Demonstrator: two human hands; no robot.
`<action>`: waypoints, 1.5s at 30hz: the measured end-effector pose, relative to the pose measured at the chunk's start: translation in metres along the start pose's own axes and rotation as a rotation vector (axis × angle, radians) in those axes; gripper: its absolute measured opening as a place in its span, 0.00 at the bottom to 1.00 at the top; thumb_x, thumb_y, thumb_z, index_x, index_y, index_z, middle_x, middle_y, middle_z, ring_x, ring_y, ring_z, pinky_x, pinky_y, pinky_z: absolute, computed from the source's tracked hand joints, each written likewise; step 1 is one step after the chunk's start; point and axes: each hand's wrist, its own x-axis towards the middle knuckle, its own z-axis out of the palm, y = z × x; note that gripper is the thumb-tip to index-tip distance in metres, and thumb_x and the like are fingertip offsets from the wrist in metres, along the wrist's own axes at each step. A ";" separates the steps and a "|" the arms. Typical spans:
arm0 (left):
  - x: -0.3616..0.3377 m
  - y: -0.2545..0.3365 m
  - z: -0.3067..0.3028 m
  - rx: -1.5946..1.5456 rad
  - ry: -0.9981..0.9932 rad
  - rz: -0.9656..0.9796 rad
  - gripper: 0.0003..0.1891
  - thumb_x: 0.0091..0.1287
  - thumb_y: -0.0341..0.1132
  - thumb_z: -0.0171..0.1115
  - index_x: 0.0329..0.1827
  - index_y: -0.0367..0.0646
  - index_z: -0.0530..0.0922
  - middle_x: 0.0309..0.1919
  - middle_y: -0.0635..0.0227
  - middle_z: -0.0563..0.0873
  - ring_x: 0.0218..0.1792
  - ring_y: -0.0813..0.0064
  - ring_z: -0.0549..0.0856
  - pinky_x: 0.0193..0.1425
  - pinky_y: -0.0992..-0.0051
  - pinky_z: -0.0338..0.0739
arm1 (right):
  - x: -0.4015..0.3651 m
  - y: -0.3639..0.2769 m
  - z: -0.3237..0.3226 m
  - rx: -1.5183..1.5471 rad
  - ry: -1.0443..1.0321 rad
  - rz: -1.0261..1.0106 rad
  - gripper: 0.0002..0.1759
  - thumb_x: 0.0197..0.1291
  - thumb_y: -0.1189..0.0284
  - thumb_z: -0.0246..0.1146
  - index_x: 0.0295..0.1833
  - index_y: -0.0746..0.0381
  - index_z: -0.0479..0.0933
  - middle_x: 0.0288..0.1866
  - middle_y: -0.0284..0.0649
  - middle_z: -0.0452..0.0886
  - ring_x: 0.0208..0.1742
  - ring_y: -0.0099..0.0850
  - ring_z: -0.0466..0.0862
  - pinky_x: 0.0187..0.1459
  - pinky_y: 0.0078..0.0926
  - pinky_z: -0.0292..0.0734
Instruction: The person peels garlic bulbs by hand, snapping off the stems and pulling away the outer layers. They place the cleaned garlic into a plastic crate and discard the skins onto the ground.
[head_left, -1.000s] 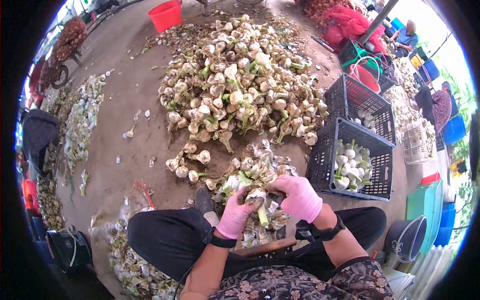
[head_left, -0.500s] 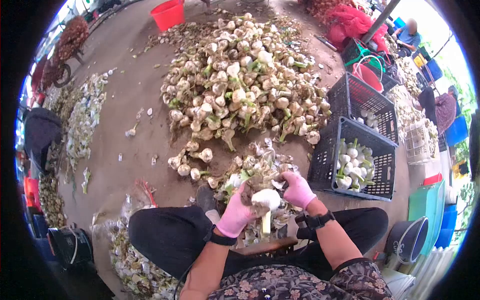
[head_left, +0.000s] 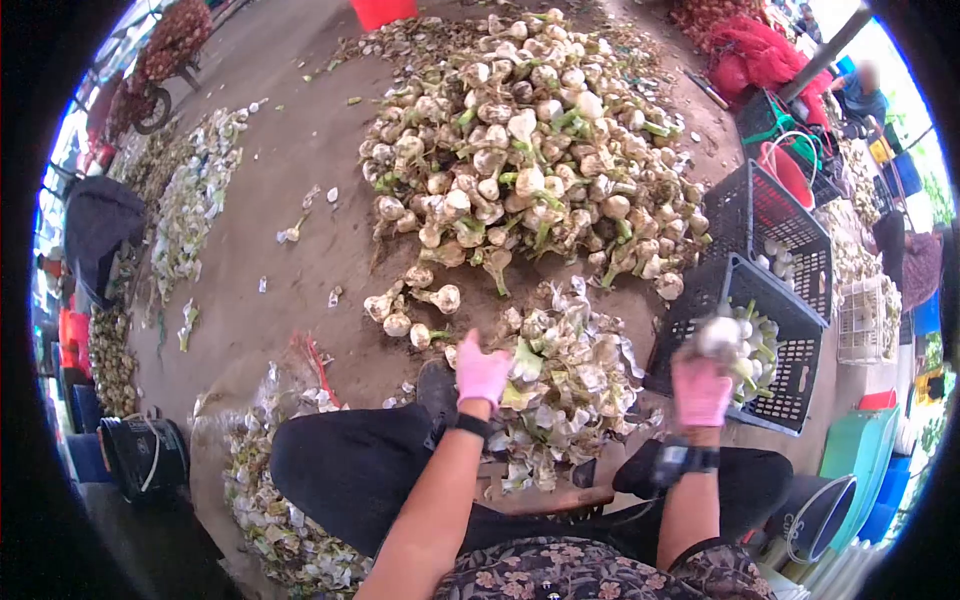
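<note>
My right hand (head_left: 702,388), in a pink glove, holds a whitish garlic bulb (head_left: 718,338), blurred by motion, at the left side of a black crate (head_left: 798,385) with peeled garlic (head_left: 760,350) in it. My left hand (head_left: 482,372), also gloved in pink, reaches forward with fingers apart, holding nothing, close to a few loose bulbs (head_left: 397,325). Between my hands lies a mound of garlic skins (head_left: 570,385). A big heap of untrimmed garlic (head_left: 530,170) stands ahead.
A second black crate (head_left: 725,205) stands behind the first, near a red bucket (head_left: 787,175). White skins (head_left: 195,200) lie at the left. A black bucket (head_left: 145,455) is at lower left. Two people sit at the far right; one has a patterned top (head_left: 921,270).
My right hand has moved right to the crate with the bulb. My left hand has let go of it and moved forward. The view has shifted, so the scene sits further right.
</note>
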 end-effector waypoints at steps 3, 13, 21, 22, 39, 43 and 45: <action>0.022 -0.035 -0.013 0.486 -0.033 -0.165 0.28 0.51 0.34 0.64 0.59 0.43 0.73 0.59 0.45 0.73 0.59 0.50 0.74 0.61 0.61 0.71 | -0.001 0.032 0.061 -1.979 -0.413 -0.513 0.16 0.61 0.75 0.56 0.55 0.66 0.71 0.51 0.43 0.79 0.49 0.30 0.80 0.53 0.30 0.78; 0.033 -0.061 -0.004 0.715 -0.192 -0.092 0.27 0.50 0.33 0.63 0.56 0.42 0.72 0.55 0.48 0.74 0.54 0.51 0.77 0.57 0.62 0.74 | 0.028 -0.085 -0.027 -3.674 0.810 -0.343 0.16 0.64 0.74 0.59 0.56 0.68 0.72 0.45 0.40 0.81 0.41 0.28 0.83 0.44 0.25 0.80; -0.038 0.052 0.021 0.196 -0.175 0.320 0.33 0.37 0.31 0.73 0.50 0.36 0.71 0.46 0.54 0.76 0.49 0.53 0.77 0.54 0.65 0.74 | 0.041 -0.103 -0.040 -3.660 0.144 -0.436 0.25 0.59 0.75 0.65 0.61 0.68 0.69 0.54 0.39 0.78 0.53 0.26 0.77 0.54 0.23 0.73; -0.048 0.066 0.020 0.194 -0.179 0.344 0.33 0.37 0.31 0.73 0.50 0.36 0.71 0.46 0.54 0.76 0.49 0.53 0.77 0.54 0.65 0.74 | 0.035 -0.094 -0.049 -3.793 0.075 -0.534 0.25 0.57 0.78 0.65 0.61 0.68 0.70 0.54 0.39 0.79 0.53 0.28 0.77 0.55 0.25 0.72; -0.115 0.106 -0.024 0.002 -0.124 0.482 0.30 0.38 0.24 0.73 0.49 0.34 0.74 0.43 0.60 0.81 0.45 0.65 0.82 0.53 0.71 0.75 | -0.004 -0.072 -0.085 -3.733 -0.003 -0.204 0.12 0.59 0.76 0.65 0.47 0.67 0.78 0.39 0.33 0.82 0.40 0.18 0.78 0.43 0.19 0.74; -0.107 0.093 -0.031 -0.326 -0.409 0.301 0.29 0.47 0.24 0.73 0.54 0.31 0.72 0.47 0.62 0.82 0.48 0.75 0.81 0.54 0.75 0.75 | -0.006 -0.073 -0.085 -3.883 -0.359 -0.229 0.12 0.58 0.81 0.63 0.48 0.69 0.78 0.39 0.34 0.83 0.39 0.18 0.78 0.42 0.18 0.74; -0.109 0.095 -0.035 -0.489 -0.570 0.218 0.24 0.60 0.25 0.66 0.58 0.31 0.69 0.50 0.60 0.81 0.50 0.75 0.80 0.56 0.75 0.75 | -0.009 -0.065 -0.094 -3.837 -0.290 -0.250 0.12 0.58 0.81 0.63 0.49 0.69 0.78 0.39 0.34 0.83 0.39 0.18 0.78 0.42 0.18 0.74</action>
